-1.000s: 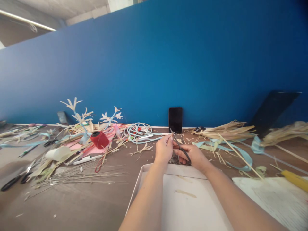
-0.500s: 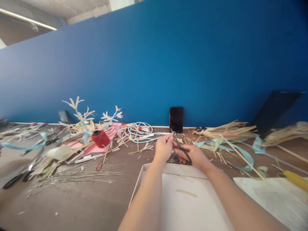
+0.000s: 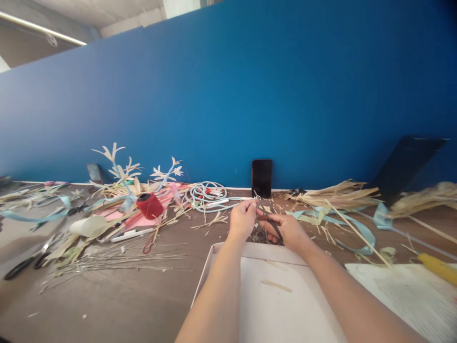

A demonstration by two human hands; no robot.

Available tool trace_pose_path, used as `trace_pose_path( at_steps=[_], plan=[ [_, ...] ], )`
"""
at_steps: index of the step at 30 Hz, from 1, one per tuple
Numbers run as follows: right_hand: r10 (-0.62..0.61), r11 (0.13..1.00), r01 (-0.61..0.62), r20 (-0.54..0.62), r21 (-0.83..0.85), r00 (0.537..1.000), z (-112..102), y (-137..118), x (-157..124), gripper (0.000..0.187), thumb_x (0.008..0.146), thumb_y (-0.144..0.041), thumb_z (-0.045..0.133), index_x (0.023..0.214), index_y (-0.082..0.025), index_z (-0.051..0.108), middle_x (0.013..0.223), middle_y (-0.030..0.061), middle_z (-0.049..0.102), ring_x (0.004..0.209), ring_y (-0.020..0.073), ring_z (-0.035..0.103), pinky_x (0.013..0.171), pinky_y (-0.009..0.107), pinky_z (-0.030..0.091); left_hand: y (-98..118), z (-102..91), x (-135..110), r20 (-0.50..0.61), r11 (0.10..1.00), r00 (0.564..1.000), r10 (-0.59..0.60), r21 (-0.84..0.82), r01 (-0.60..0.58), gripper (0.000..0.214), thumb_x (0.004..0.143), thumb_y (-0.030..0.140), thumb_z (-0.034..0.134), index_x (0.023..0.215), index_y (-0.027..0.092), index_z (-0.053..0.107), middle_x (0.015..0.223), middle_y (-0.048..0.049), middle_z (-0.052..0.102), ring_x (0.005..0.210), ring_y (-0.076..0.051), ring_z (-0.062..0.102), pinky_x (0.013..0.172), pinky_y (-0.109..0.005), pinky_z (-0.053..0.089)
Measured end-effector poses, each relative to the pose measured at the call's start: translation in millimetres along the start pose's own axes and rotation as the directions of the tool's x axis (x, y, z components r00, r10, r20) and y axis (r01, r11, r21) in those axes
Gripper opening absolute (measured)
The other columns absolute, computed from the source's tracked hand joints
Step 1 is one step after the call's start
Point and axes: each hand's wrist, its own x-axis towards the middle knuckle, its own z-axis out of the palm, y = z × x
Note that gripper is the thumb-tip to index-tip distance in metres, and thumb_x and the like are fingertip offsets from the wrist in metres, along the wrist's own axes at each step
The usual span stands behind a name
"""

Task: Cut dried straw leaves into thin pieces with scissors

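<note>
A: Any change since the frame half a second ago?

B: Barely any. Same pose, same place, just beyond the far edge of the shallow white box [image 3: 273,252]; at most a very slight shift of the dark tool [image 3: 268,216].

A: And the hands?

B: Left hand [image 3: 243,221]: fingers drawn together in a pinch, with a small pale piece [image 3: 257,197] at the fingertips (too tiny to name). Right hand [image 3: 288,232]: closed around the slender dark tool, its tip up by the left fingertips, its lower end slanting down to the right. Scissors or tweezers? Impossible to tell.

A: Around them?

B: A brown table [image 3: 143,305], strewn with craft material. Behind the hands, a black phone [image 3: 262,177], propped upright against a blue partition [image 3: 221,95]. To the left, a coil of light blue cord [image 3: 208,194], a red spool [image 3: 150,206] tipped on its side, pale flowers [image 3: 127,169] on blue stems, a spread of thin wires [image 3: 124,259] and black-handled scissors [image 3: 26,264]. To the right, dry straw-coloured fibre [image 3: 337,194], curling blue ribbon [image 3: 366,238] and a yellow handle [image 3: 437,267] near a sheet of paper [image 3: 403,295]. Inside the box, one pale strip [image 3: 276,286]. Top left, grey ceiling [image 3: 103,12] with a bright light strip [image 3: 43,29].
</note>
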Motion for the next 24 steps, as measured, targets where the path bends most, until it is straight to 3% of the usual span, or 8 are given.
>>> trace_pose_path(
  at_steps=[3,6,10,13,16,24],
  plan=[
    [0.007,0.998,0.000,-0.092,0.069,0.996,-0.8,1.0,1.2,0.052,0.065,-0.051,0.067,0.101,-0.014,0.066,0.050,0.0000,0.058,0.046,0.0134,0.052,0.047,0.026,0.043,-0.1,0.3,1.9,-0.002,0.980,0.996,-0.091,-0.179,0.089,0.031,0.078,0.035,0.049,0.100,0.016,0.061,0.075,-0.0028,0.065,0.043,-0.005,0.039,0.043,-0.019,0.030],
    [0.034,0.992,-0.012,-0.168,0.128,0.985,-2.2,0.1,1.4,0.050,0.065,-0.050,0.068,0.100,-0.015,0.066,0.053,0.0009,0.060,0.049,0.0130,0.054,0.050,0.026,0.045,0.8,-1.5,3.7,-0.011,0.933,0.989,-0.148,-0.332,0.136,0.029,0.075,0.035,0.053,0.096,0.015,0.054,0.081,-0.0041,0.066,0.042,-0.004,0.041,0.038,-0.018,0.026],
    [0.062,0.986,-0.030,-0.192,0.164,0.979,-3.0,-2.5,0.7,0.049,0.066,-0.049,0.068,0.102,-0.016,0.065,0.056,0.0006,0.061,0.049,0.0119,0.054,0.051,0.025,0.045,1.6,-4.8,5.1,-0.046,0.876,0.992,-0.119,-0.475,0.083,0.025,0.069,0.034,0.061,0.081,0.015,0.050,0.080,-0.0023,0.063,0.044,-0.002,0.042,0.038,-0.016,0.026],
    [0.032,0.987,0.001,-0.204,0.160,0.978,-3.3,-2.3,1.0,0.049,0.066,-0.048,0.068,0.103,-0.016,0.065,0.059,0.0015,0.061,0.052,0.0130,0.055,0.053,0.027,0.046,1.2,-5.0,5.8,-0.050,0.830,0.993,-0.103,-0.554,0.058,0.028,0.065,0.035,0.067,0.078,0.015,0.052,0.064,0.0041,0.054,0.042,-0.001,0.034,0.037,-0.014,0.021],
    [-0.016,0.983,0.050,-0.193,0.175,0.981,-3.9,-0.5,2.0,0.052,0.065,-0.046,0.070,0.106,-0.016,0.063,0.069,0.0032,0.063,0.062,0.0158,0.058,0.059,0.029,0.048,0.6,-2.6,5.6,-0.031,0.814,0.993,-0.118,-0.576,0.079,0.031,0.062,0.037,0.069,0.078,0.016,0.053,0.057,0.0070,0.045,0.041,-0.001,0.030,0.037,-0.015,0.018],
    [-0.095,0.966,0.138,-0.193,0.220,0.977,-7.0,2.5,2.8,0.051,0.066,-0.039,0.069,0.112,-0.021,0.056,0.087,0.0030,0.060,0.068,0.0135,0.054,0.059,0.025,0.043,4.2,4.5,1.2,0.025,0.864,0.990,-0.140,-0.486,0.135,0.030,0.061,0.035,0.070,0.078,0.015,0.054,0.067,0.0019,0.057,0.041,-0.001,0.033,0.038,-0.015,0.020]
  ],
)
